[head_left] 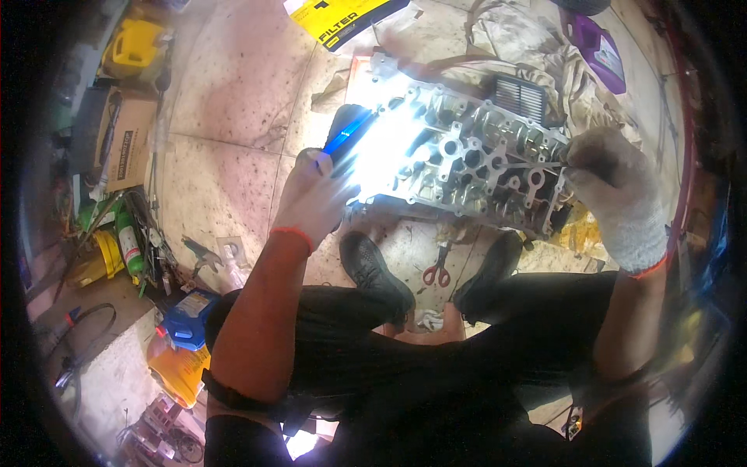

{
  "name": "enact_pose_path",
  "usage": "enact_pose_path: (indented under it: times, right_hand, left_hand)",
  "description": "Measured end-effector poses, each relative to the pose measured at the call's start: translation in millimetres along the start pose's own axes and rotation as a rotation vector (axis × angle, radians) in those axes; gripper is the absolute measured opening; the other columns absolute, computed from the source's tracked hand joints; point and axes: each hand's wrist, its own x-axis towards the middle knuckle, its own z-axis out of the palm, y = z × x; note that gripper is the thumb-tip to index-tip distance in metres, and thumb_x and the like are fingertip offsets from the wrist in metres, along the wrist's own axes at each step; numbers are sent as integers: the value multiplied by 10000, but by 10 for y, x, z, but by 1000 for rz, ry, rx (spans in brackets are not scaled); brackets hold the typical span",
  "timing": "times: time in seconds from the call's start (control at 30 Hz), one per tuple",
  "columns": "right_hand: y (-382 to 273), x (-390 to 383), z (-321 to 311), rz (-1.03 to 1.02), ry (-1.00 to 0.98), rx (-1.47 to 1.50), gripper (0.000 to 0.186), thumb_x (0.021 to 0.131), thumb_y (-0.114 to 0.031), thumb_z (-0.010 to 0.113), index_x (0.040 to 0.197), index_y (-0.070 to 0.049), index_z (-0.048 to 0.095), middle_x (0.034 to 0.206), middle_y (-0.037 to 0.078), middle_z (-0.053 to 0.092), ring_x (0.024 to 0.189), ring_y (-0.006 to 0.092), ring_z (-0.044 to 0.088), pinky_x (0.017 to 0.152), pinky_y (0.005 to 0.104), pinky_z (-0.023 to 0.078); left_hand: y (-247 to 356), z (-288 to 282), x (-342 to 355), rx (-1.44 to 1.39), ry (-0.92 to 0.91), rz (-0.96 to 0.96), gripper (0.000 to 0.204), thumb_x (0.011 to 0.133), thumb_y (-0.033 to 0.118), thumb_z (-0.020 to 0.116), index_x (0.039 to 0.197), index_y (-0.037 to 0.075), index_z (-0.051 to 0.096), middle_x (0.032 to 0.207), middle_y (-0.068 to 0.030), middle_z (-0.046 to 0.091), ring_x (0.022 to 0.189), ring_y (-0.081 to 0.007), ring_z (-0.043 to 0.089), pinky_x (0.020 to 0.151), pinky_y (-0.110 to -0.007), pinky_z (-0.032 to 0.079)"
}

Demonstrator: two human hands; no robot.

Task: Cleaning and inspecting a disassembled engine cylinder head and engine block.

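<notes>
A silver engine cylinder head (467,163) with bolt holes and round openings lies before me, tilted slightly, its left part washed out by glare. My left hand (315,202), in a pale glove with an orange cuff, is closed on a bright blue light (346,134) shining onto the metal. My right hand (611,187), gloved the same way, pinches a thin metal tool (529,165) that reaches across the head toward one of the round openings. Whether its tip touches the metal is unclear.
Around my feet are red-handled scissors (436,272) on the tiled floor (218,117). A yellow filter box (346,17), rumpled cloths, a slatted panel (520,99) and a purple jug (597,53) sit beyond. Cardboard (128,144), bottles, a blue container (187,319) and yellow containers crowd the left.
</notes>
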Motion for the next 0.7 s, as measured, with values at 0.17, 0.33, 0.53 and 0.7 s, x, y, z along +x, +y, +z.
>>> enact_pose_path:
  times: [0.17,0.33,0.53,0.7]
  right_hand:
    - [-17,-43,-28,-44,-18,-110,146,867,-4,704,1012,-10,680,907,41,665,854,116,647,793,282,535]
    - [50,-63,-93,-131,-4,-228,162,840,-42,738,996,-12,706,904,78,689,839,159,678,803,306,550]
    - [62,-73,-168,-176,-68,-271,160,844,-53,705,994,5,704,878,130,698,789,210,678,746,347,530]
    - [111,-127,-183,-156,-36,-246,198,850,-59,708,1041,-4,705,885,134,711,830,213,700,792,347,551]
  left_hand:
    - [504,-36,39,-140,-65,-219,319,811,62,699,871,83,387,672,-39,502,456,-113,467,376,-302,379]
    - [704,-18,39,-216,-119,-467,325,802,62,700,838,92,379,653,-38,488,460,-109,463,372,-308,373]
    - [906,54,41,-10,-289,-462,318,777,164,753,880,40,478,850,-60,528,751,-143,538,675,-311,499]
    - [765,191,74,41,-284,-274,309,762,80,720,863,72,429,815,-16,467,664,-106,483,525,-288,432]
